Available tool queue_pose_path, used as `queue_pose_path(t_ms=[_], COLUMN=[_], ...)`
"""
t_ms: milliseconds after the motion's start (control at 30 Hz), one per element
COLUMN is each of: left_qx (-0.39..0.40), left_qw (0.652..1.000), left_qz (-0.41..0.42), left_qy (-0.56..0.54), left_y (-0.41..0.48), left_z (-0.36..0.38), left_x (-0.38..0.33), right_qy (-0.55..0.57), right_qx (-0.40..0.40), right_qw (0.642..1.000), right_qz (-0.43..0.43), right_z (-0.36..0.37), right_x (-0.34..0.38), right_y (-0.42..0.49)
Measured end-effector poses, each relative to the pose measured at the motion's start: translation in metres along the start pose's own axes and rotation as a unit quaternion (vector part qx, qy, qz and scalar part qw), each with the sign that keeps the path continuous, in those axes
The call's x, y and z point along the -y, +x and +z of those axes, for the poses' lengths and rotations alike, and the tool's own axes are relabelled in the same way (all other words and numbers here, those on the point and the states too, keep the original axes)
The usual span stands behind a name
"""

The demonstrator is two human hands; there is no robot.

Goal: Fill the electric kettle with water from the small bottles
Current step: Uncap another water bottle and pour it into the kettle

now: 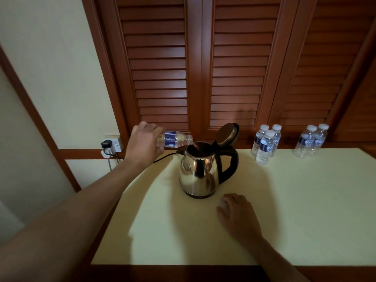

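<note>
The left hand [145, 144], clamped on a tipped bottle [175, 140], pours into the open kettle [200, 171]. The right hand [237, 215] rests empty on the desk [305, 210] (five capped bottles [266, 146] wait at its far edge).

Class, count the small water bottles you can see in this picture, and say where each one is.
6. One bottle is tipped over the kettle in the left hand; three stand right of the kettle; two farther right. Others may hide behind these.
</note>
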State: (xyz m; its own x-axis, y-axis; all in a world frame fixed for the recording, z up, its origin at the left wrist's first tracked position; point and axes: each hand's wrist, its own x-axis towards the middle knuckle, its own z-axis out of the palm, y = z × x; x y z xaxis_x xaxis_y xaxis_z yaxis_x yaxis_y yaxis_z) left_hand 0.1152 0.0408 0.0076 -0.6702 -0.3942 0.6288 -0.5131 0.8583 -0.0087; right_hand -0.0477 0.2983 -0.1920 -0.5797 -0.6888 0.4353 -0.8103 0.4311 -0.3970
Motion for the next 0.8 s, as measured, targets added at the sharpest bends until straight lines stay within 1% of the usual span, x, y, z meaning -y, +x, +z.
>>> queue_pose_path(t_ms=[533, 800], left_qx=[0.002, -0.004], left_qw=[0.998, 0.994], left_qz=[0.044, 0.083], left_qy=[0.043, 0.068], left_y=[0.010, 0.018], left_z=[-0.010, -0.013], left_x=[-0.001, -0.002], right_qy=[-0.013, -0.011], right_qx=[0.010, 0.009], right_qw=[1.000, 1.000], right_qz=[-0.001, 0.000], right_z=[-0.002, -0.001], right_x=[0.001, 0.001], right_y=[0.000, 0.000])
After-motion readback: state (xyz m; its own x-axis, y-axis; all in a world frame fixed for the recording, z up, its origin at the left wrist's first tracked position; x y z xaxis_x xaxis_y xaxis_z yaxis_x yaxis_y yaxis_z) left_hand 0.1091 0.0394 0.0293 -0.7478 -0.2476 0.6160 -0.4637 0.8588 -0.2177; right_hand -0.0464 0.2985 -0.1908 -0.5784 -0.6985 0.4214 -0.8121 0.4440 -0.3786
